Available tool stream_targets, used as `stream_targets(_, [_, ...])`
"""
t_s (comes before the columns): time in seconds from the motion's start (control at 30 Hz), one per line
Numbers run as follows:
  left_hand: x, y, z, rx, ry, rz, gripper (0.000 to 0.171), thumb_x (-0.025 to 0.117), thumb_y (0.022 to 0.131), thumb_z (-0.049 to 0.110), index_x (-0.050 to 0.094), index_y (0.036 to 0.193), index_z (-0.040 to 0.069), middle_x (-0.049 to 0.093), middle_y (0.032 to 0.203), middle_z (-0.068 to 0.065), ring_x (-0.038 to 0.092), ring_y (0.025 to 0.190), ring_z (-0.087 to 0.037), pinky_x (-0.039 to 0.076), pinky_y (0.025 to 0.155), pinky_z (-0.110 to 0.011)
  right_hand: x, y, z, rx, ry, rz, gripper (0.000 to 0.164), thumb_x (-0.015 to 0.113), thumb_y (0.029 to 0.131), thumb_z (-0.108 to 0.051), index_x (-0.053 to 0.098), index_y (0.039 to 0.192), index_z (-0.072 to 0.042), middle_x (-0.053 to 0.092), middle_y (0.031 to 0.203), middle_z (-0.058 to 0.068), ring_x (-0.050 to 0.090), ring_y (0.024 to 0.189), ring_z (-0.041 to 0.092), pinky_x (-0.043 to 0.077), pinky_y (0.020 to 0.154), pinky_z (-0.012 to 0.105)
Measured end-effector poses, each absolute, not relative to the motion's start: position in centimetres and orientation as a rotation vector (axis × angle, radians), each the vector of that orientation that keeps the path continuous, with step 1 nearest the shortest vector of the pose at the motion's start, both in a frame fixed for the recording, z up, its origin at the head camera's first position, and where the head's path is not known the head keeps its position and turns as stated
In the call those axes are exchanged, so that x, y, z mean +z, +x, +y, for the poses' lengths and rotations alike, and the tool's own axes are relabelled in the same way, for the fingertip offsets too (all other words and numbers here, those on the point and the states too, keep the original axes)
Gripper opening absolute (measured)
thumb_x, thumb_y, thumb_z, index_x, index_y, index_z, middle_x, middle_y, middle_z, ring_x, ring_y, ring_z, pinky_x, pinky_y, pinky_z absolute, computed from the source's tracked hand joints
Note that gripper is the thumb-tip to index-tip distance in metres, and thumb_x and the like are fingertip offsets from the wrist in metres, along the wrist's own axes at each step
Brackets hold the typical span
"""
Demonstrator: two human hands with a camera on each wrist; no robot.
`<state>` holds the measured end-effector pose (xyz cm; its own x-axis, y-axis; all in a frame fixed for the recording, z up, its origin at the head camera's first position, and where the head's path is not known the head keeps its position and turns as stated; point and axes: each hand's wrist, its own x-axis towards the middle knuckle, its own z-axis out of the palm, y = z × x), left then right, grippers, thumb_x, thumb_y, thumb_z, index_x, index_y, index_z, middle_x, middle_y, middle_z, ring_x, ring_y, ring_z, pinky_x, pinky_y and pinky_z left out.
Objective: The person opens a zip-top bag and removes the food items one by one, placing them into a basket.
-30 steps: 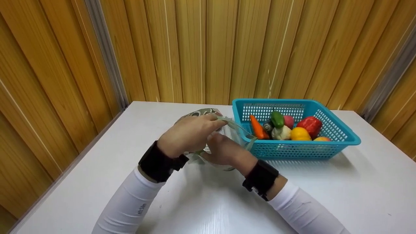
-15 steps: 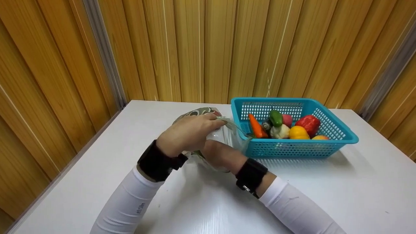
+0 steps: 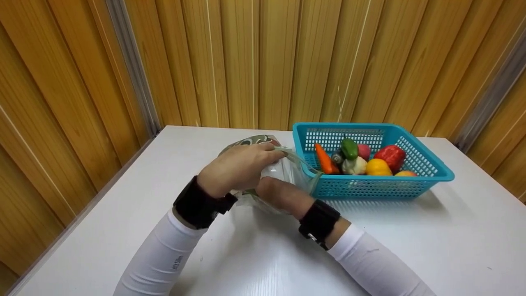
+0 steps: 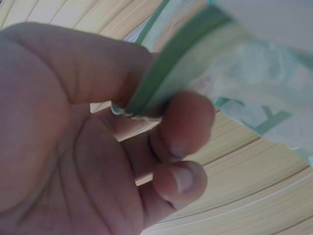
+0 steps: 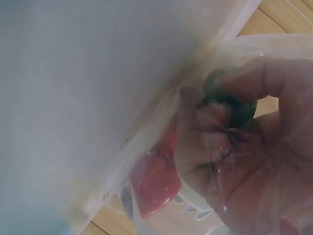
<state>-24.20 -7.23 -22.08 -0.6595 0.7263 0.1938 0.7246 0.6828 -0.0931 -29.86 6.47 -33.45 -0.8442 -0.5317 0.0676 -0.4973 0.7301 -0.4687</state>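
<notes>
A clear plastic bag [image 3: 286, 169] with a green-edged mouth and a printed far side lies in the middle of the table, against the basket's left end. My left hand [image 3: 236, 167] pinches the bag's green rim [image 4: 171, 56] between thumb and fingers; its other fingers curl loosely below. Through the plastic, the right wrist view shows my right hand [image 5: 259, 152] inside the bag. Its thumb and curled fingers hold a dark green, rounded thing [image 5: 242, 113], partly hidden by the fingers. A glossy red patch [image 5: 156, 182] shows beside that hand.
A blue plastic basket [image 3: 380, 179] stands at the back right. It holds a carrot [image 3: 326, 159], a green pepper [image 3: 349, 149], a garlic bulb [image 3: 355, 166], a red pepper [image 3: 390, 158], a yellow fruit [image 3: 378, 167] and several others. Wood-panelled walls [image 3: 275, 65] rise behind the table [image 3: 230, 255].
My right hand has moved left and further under my left hand, into the bag, then stayed nearly still for the last half second. The left hand keeps its pinch on the rim.
</notes>
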Motion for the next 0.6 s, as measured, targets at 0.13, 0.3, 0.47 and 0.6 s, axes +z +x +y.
stream_targets(0.13, [-22.2, -24.3, -7.4, 0.015, -1.186, -2.658, 0.058, 0.063, 0.085, -0.01, 0.061, 0.136, 0.016, 0.063, 0.133, -0.004, 0.064, 0.111, -0.018, 0.058, 0.086, -0.035, -33.7, -29.8, 6.8, -1.014, -0.848, 2.741, 0.044, 0.043, 0.106, -0.027, 0.042, 0.146, -0.008, 0.048, 0.142, 0.005, 0.043, 0.123, 0.021, 0.035, 0.112, 0.042])
stream_targets(0.3, [-22.2, -24.3, -7.5, 0.012, -1.186, -2.655, 0.059, 0.065, 0.083, -0.01, 0.061, 0.136, 0.016, 0.063, 0.133, -0.005, 0.064, 0.109, -0.019, 0.059, 0.086, -0.037, -33.6, -29.6, 7.4, -0.749, -0.948, 2.87, 0.04, 0.05, 0.102, -0.015, 0.047, 0.141, -0.006, 0.053, 0.139, 0.01, 0.048, 0.12, 0.024, 0.038, 0.112, 0.043])
stream_targets(0.47, [-22.2, -24.3, -7.5, 0.02, -1.197, -2.64, 0.062, 0.067, 0.079, -0.011, 0.061, 0.135, 0.016, 0.064, 0.13, -0.005, 0.064, 0.108, -0.019, 0.059, 0.085, -0.037, -33.4, -29.5, 7.6, -0.474, -1.023, 2.995, 0.035, 0.057, 0.099, -0.014, 0.054, 0.133, -0.006, 0.065, 0.124, 0.011, 0.058, 0.105, 0.023, 0.05, 0.102, 0.039])
stream_targets(0.6, [-22.2, -24.3, -7.5, 0.011, -1.203, -2.62, 0.06, 0.066, 0.079, -0.01, 0.063, 0.132, 0.017, 0.066, 0.127, -0.003, 0.065, 0.106, -0.019, 0.059, 0.084, -0.038, -33.2, -29.4, 7.6, -0.26, -1.031, 3.128, 0.028, 0.057, 0.096, -0.014, 0.055, 0.123, -0.005, 0.066, 0.087, 0.008, 0.062, 0.074, 0.02, 0.059, 0.072, 0.032])
